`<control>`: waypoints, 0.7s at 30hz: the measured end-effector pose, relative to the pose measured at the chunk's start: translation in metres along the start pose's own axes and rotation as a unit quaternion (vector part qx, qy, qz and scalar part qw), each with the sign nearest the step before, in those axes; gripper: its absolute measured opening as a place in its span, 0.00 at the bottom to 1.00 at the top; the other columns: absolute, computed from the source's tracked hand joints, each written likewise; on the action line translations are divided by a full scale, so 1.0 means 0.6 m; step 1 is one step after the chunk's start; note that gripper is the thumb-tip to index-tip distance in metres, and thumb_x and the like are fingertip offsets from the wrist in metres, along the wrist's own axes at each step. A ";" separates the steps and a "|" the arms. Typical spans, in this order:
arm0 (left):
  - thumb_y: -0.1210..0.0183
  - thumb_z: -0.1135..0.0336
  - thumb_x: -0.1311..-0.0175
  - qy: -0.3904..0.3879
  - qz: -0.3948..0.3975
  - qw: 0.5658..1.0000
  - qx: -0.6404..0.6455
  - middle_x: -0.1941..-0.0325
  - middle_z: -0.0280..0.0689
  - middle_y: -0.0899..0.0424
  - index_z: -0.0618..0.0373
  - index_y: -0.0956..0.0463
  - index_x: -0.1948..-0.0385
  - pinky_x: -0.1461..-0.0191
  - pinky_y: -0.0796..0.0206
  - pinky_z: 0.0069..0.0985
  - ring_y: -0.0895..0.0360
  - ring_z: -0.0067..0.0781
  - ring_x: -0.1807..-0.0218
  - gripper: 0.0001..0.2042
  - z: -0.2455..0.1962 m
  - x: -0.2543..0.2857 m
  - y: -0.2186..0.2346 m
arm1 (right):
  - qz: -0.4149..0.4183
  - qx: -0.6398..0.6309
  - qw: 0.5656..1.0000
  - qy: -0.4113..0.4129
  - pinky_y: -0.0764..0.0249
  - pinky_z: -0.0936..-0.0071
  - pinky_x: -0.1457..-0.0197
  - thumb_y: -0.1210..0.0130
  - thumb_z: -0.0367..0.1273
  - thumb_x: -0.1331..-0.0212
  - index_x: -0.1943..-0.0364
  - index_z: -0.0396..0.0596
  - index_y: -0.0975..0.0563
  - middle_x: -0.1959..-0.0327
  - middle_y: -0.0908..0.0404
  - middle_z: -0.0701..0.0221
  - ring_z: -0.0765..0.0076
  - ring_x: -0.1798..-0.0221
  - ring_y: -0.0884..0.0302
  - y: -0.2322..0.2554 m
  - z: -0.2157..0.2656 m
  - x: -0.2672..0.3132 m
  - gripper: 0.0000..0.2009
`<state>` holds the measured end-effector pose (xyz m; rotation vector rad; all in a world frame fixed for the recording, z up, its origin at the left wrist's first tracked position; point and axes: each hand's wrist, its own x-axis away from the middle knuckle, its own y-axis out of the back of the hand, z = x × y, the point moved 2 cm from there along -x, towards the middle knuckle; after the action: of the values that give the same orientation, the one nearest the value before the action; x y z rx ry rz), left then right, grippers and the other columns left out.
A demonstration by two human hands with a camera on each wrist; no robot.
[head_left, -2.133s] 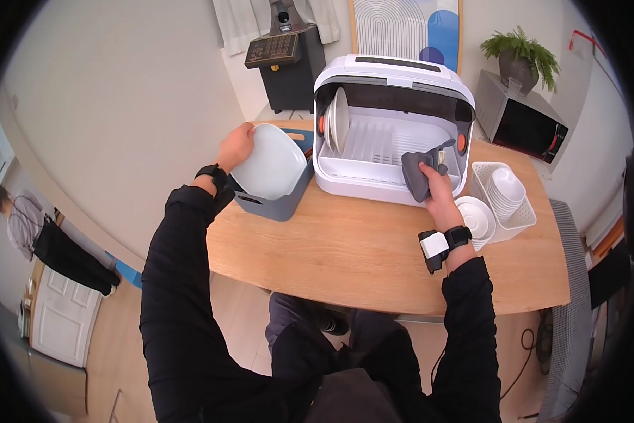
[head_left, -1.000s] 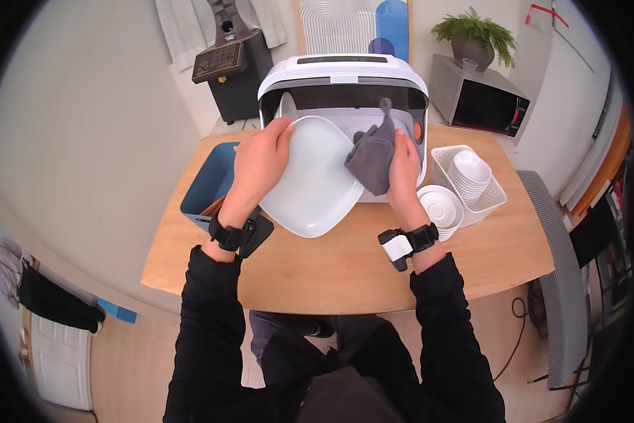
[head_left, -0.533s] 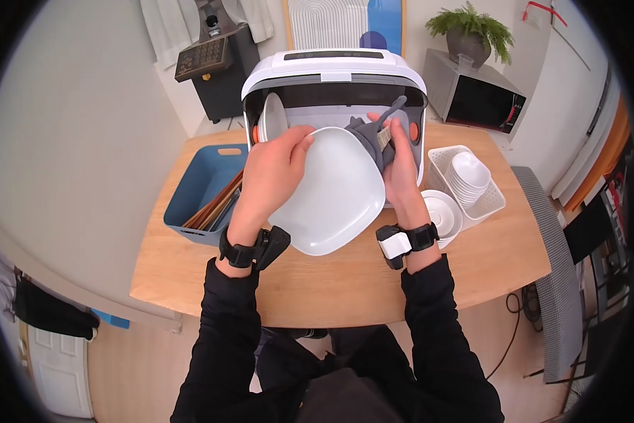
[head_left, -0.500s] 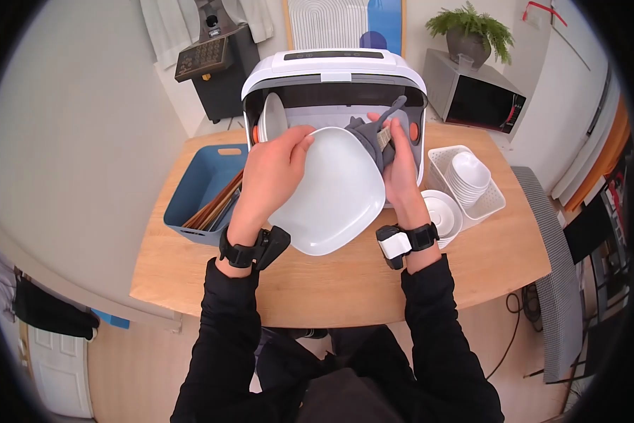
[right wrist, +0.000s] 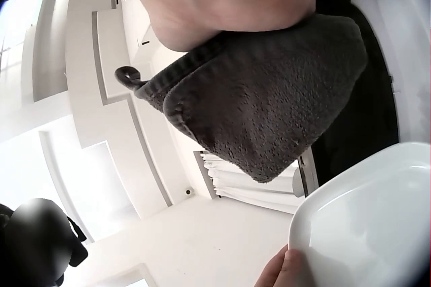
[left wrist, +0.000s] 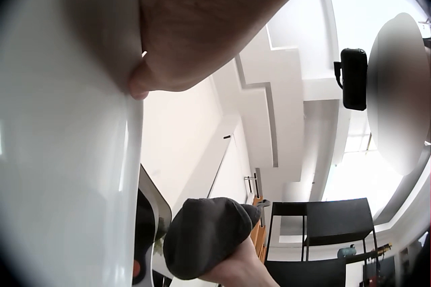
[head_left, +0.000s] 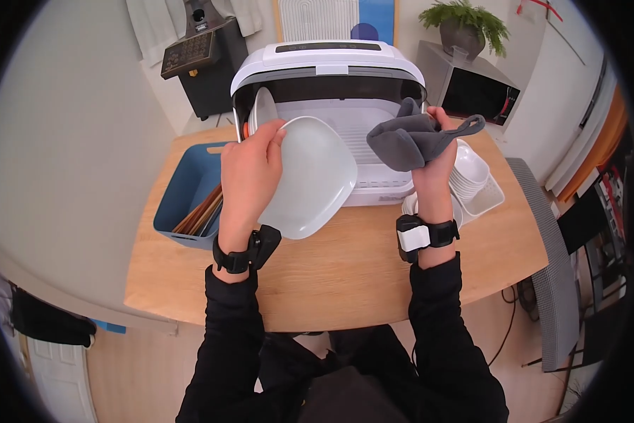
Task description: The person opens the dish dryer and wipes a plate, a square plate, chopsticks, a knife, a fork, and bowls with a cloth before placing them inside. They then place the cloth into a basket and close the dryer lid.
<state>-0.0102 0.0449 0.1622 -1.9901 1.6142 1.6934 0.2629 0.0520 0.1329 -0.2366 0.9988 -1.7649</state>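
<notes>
A white rounded-square plate (head_left: 308,176) hangs tilted over the table, its upper left edge pinched by my left hand (head_left: 252,173). In the left wrist view the thumb lies at the rim of the plate (left wrist: 74,166). My right hand (head_left: 436,166) holds a bunched grey cloth (head_left: 410,137) with a loop at its end, off to the right of the plate. The right wrist view shows the fuzzy cloth (right wrist: 262,92) apart from the plate (right wrist: 377,220). Behind both hands stands a white dish cabinet (head_left: 327,56) with its front raised; white plates (head_left: 262,109) stand upright at its left.
On the left sits a blue bin (head_left: 183,176) with wooden chopsticks (head_left: 200,211) in it. A white basket (head_left: 489,197) with stacked white bowls (head_left: 470,166) is at right, partly behind my right wrist. A microwave (head_left: 472,88) with a potted plant (head_left: 463,32) stands behind.
My left hand has lifted the plate from the blue bin to the middle of the table. Most recently, the right hand and cloth have moved right, away from the plate.
</notes>
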 end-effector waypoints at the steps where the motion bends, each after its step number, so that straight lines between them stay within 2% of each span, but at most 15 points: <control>1: 0.47 0.66 0.31 -0.013 -0.006 1.000 0.003 0.84 0.47 0.26 0.58 0.20 0.58 0.74 0.37 0.27 0.28 0.41 0.83 0.09 -0.004 -0.001 0.001 | 0.024 0.023 0.999 -0.032 0.27 0.74 0.55 0.48 0.45 0.33 0.58 0.48 0.25 0.66 0.28 0.72 0.74 0.62 0.26 -0.006 -0.001 0.003 0.15; 2: 0.47 0.67 0.31 -0.025 -0.012 1.000 0.006 0.84 0.47 0.27 0.58 0.20 0.59 0.75 0.38 0.27 0.28 0.41 0.84 0.09 -0.009 -0.001 0.000 | 0.041 0.040 0.996 -0.063 0.27 0.74 0.54 0.50 0.48 0.32 0.57 0.48 0.25 0.62 0.28 0.72 0.73 0.59 0.26 -0.011 -0.008 0.009 0.17; 5: 0.45 0.69 0.33 -0.052 -0.018 0.997 0.047 0.85 0.47 0.27 0.59 0.19 0.60 0.75 0.39 0.28 0.30 0.41 0.84 0.07 -0.017 0.001 -0.010 | 0.008 0.108 0.992 -0.067 0.30 0.74 0.46 0.53 0.50 0.31 0.53 0.46 0.25 0.53 0.29 0.68 0.72 0.49 0.29 -0.024 -0.045 0.011 0.21; 6: 0.45 0.69 0.34 -0.057 -0.012 0.997 0.047 0.85 0.47 0.27 0.58 0.19 0.60 0.75 0.39 0.28 0.30 0.42 0.84 0.07 -0.019 0.001 -0.011 | 0.015 0.150 0.987 -0.054 0.37 0.73 0.37 0.55 0.51 0.31 0.46 0.45 0.28 0.48 0.32 0.67 0.71 0.42 0.34 -0.026 -0.055 0.009 0.25; 9: 0.44 0.70 0.35 -0.068 -0.003 0.997 0.043 0.85 0.47 0.27 0.58 0.19 0.61 0.76 0.40 0.29 0.30 0.44 0.84 0.07 -0.024 0.005 -0.010 | 0.074 0.097 0.989 -0.087 0.43 0.72 0.33 0.56 0.51 0.31 0.39 0.46 0.32 0.48 0.33 0.66 0.70 0.41 0.37 -0.034 -0.087 0.023 0.26; 10: 0.43 0.70 0.36 -0.073 -0.004 0.997 0.039 0.85 0.47 0.27 0.58 0.18 0.61 0.76 0.40 0.30 0.30 0.44 0.83 0.07 -0.025 0.006 -0.010 | 0.098 0.197 0.975 -0.029 0.44 0.73 0.32 0.56 0.42 0.32 0.37 0.45 0.35 0.46 0.33 0.64 0.69 0.41 0.37 -0.041 -0.093 0.030 0.23; 13: 0.43 0.70 0.36 -0.081 -0.024 0.996 0.026 0.85 0.47 0.28 0.57 0.18 0.62 0.76 0.40 0.30 0.29 0.45 0.83 0.06 -0.023 0.006 -0.011 | 0.199 0.344 0.917 0.021 0.45 0.72 0.31 0.58 0.35 0.37 0.37 0.44 0.37 0.43 0.33 0.61 0.65 0.37 0.38 -0.065 -0.088 0.064 0.24; 14: 0.43 0.70 0.36 -0.083 -0.034 0.996 0.022 0.85 0.47 0.28 0.57 0.18 0.62 0.76 0.40 0.30 0.29 0.46 0.83 0.06 -0.022 0.005 -0.012 | 0.233 0.348 0.908 0.027 0.44 0.70 0.30 0.56 0.28 0.45 0.38 0.43 0.38 0.41 0.33 0.57 0.60 0.35 0.38 -0.069 -0.086 0.070 0.26; 17: 0.43 0.69 0.36 -0.074 -0.046 0.996 0.015 0.85 0.47 0.28 0.58 0.18 0.63 0.77 0.42 0.30 0.31 0.44 0.84 0.06 -0.019 0.002 0.003 | 0.303 0.408 0.855 0.105 0.44 0.68 0.31 0.51 0.24 0.50 0.39 0.43 0.37 0.43 0.32 0.58 0.59 0.35 0.38 -0.079 -0.082 0.075 0.28; 18: 0.43 0.69 0.36 -0.059 -0.032 0.998 0.009 0.84 0.45 0.26 0.56 0.18 0.62 0.72 0.41 0.30 0.30 0.44 0.82 0.06 -0.019 0.002 0.009 | 0.308 0.419 0.848 0.097 0.41 0.66 0.32 0.47 0.21 0.52 0.38 0.43 0.36 0.42 0.31 0.59 0.58 0.36 0.36 -0.076 -0.077 0.071 0.31; 20: 0.44 0.68 0.36 -0.026 -0.002 1.000 -0.002 0.83 0.40 0.23 0.52 0.19 0.61 0.63 0.41 0.30 0.27 0.42 0.78 0.06 -0.021 0.005 0.022 | 0.324 0.404 0.853 0.066 0.39 0.67 0.33 0.46 0.22 0.50 0.37 0.43 0.36 0.40 0.31 0.60 0.60 0.36 0.35 -0.073 -0.068 0.067 0.31; 21: 0.44 0.69 0.36 -0.025 -0.004 1.000 0.002 0.83 0.39 0.23 0.52 0.19 0.61 0.63 0.41 0.29 0.27 0.41 0.78 0.06 -0.022 0.005 0.024 | 0.333 0.396 0.855 0.050 0.37 0.68 0.34 0.46 0.22 0.49 0.36 0.43 0.36 0.39 0.32 0.61 0.60 0.37 0.34 -0.072 -0.065 0.065 0.31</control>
<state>-0.0124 0.0285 0.1731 -1.9337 1.5897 1.7200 0.1936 0.0435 0.1280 0.6610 0.2749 -1.3887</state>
